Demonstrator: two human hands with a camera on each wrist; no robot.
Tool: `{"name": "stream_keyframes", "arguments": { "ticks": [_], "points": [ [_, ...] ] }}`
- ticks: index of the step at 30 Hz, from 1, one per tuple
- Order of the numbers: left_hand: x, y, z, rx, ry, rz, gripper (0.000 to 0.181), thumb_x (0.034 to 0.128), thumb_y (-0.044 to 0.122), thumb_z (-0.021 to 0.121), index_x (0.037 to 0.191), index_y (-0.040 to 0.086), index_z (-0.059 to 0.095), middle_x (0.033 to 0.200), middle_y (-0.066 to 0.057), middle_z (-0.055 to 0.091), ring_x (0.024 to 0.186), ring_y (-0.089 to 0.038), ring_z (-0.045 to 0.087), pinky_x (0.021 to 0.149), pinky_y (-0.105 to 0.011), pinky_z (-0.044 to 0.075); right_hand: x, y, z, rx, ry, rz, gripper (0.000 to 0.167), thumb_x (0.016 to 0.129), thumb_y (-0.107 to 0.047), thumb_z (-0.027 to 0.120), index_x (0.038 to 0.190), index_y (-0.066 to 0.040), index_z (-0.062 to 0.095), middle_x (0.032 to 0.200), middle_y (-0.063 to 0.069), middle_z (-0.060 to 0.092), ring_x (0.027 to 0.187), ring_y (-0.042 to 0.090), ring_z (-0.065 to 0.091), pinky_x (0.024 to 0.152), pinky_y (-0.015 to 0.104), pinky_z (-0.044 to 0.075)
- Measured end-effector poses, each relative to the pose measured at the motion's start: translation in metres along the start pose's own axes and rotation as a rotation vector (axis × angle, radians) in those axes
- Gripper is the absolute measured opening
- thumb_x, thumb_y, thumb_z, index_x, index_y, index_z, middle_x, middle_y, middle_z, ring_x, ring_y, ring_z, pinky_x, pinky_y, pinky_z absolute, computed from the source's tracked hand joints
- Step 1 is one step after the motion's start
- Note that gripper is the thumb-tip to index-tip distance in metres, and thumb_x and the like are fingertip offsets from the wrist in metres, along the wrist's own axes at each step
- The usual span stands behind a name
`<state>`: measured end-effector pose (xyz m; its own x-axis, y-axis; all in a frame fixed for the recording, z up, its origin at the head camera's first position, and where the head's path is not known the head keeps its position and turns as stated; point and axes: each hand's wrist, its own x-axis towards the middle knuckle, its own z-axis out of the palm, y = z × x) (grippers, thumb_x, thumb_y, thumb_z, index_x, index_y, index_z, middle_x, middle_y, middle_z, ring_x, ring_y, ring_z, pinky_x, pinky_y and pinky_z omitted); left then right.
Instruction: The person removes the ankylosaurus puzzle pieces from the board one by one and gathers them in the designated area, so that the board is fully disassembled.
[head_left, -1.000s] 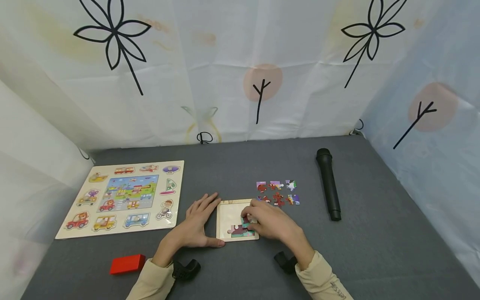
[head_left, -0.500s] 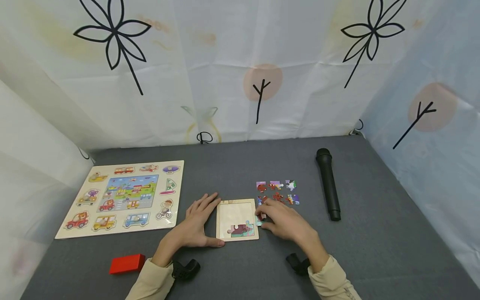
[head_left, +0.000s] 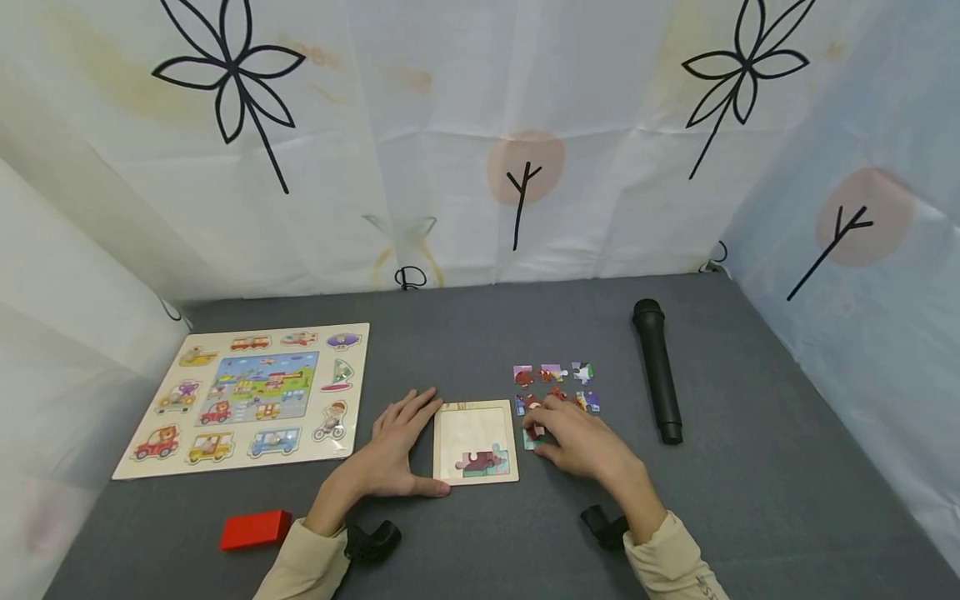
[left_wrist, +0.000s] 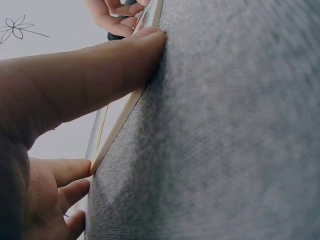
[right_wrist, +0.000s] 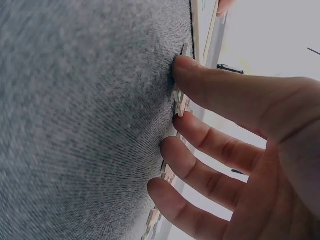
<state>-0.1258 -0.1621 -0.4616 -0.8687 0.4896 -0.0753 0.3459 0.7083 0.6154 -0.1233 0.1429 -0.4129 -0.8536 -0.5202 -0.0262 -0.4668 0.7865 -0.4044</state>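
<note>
A small wooden puzzle tray lies in the middle of the table, with a few joined jigsaw pieces in its lower right part. My left hand rests along the tray's left side, thumb and fingers spread and touching its edge. Just right of the tray, my right hand pinches a jigsaw piece at table level. The right wrist view has this jigsaw piece between thumb and index finger, partly covered. Behind that hand are several loose jigsaw pieces in rows, some partly hidden by the fingers.
A large picture board with vehicle shapes lies at the left. In front of it is a red block. A black microphone lies at the right. White and blue cloth walls bound the grey table.
My right hand has taken a piece from the tray's right side and moved it rightward onto the table beside the tray. The left hand has stayed at the tray's edge.
</note>
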Motion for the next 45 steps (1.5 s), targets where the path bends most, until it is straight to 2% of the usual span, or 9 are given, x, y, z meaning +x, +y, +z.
{"name": "stream_keyframes", "arguments": {
  "ticks": [8, 20, 26, 30, 37, 45],
  "points": [
    [-0.001, -0.001, 0.002, -0.009, -0.003, -0.007, 0.116, 0.0685, 0.052, 0.090, 0.160, 0.008, 0.033, 0.170, -0.015, 0.022, 0.158, -0.047, 0.013, 0.116, -0.078, 0.013, 0.000, -0.001, 0.001, 0.003, -0.022, 0.040, 0.026, 0.086, -0.010, 0.082, 0.110, -0.015, 0.073, 0.100, 0.000, 0.063, 0.082, 0.010, 0.055, 0.067, 0.025, 0.047],
    [-0.001, -0.002, 0.002, -0.005, 0.001, -0.005, 0.116, 0.0685, 0.052, 0.090, 0.160, 0.008, 0.033, 0.170, -0.015, 0.023, 0.157, -0.048, 0.014, 0.116, -0.078, 0.014, 0.000, -0.006, 0.000, -0.019, -0.013, 0.044, 0.029, 0.087, -0.014, 0.082, 0.115, -0.014, 0.074, 0.104, 0.001, 0.065, 0.084, 0.011, 0.057, 0.069, 0.028, 0.050],
    [-0.001, -0.001, 0.001, -0.006, 0.001, -0.008, 0.116, 0.0686, 0.051, 0.090, 0.160, 0.008, 0.034, 0.170, -0.015, 0.023, 0.157, -0.048, 0.014, 0.116, -0.079, 0.014, 0.004, -0.014, 0.000, 0.020, -0.030, 0.052, 0.034, 0.088, -0.014, 0.081, 0.121, -0.012, 0.073, 0.102, 0.002, 0.063, 0.080, 0.009, 0.051, 0.067, 0.024, 0.044],
    [-0.001, 0.000, 0.001, -0.001, -0.002, -0.013, 0.116, 0.0688, 0.052, 0.090, 0.160, 0.008, 0.034, 0.170, -0.015, 0.023, 0.158, -0.047, 0.014, 0.116, -0.078, 0.014, 0.008, -0.021, 0.002, 0.041, -0.057, 0.025, 0.033, 0.090, -0.014, 0.079, 0.122, -0.011, 0.072, 0.101, 0.003, 0.062, 0.079, 0.010, 0.049, 0.064, 0.023, 0.041],
    [-0.001, 0.000, 0.000, 0.000, 0.000, -0.007, 0.115, 0.0692, 0.052, 0.089, 0.160, 0.009, 0.034, 0.170, -0.015, 0.024, 0.157, -0.047, 0.015, 0.116, -0.078, 0.014, 0.017, -0.034, 0.007, 0.049, -0.080, -0.071, 0.032, 0.090, -0.015, 0.079, 0.121, -0.010, 0.073, 0.102, 0.004, 0.064, 0.079, 0.009, 0.050, 0.066, 0.023, 0.044],
    [0.000, 0.000, 0.000, -0.004, 0.002, 0.001, 0.115, 0.0696, 0.052, 0.089, 0.160, 0.008, 0.033, 0.170, -0.015, 0.023, 0.157, -0.047, 0.014, 0.116, -0.078, 0.014, 0.024, -0.049, 0.012, 0.054, -0.131, -0.095, 0.036, 0.088, -0.020, 0.082, 0.121, -0.011, 0.074, 0.102, 0.002, 0.065, 0.080, 0.008, 0.052, 0.064, 0.021, 0.045]
  ]
}}
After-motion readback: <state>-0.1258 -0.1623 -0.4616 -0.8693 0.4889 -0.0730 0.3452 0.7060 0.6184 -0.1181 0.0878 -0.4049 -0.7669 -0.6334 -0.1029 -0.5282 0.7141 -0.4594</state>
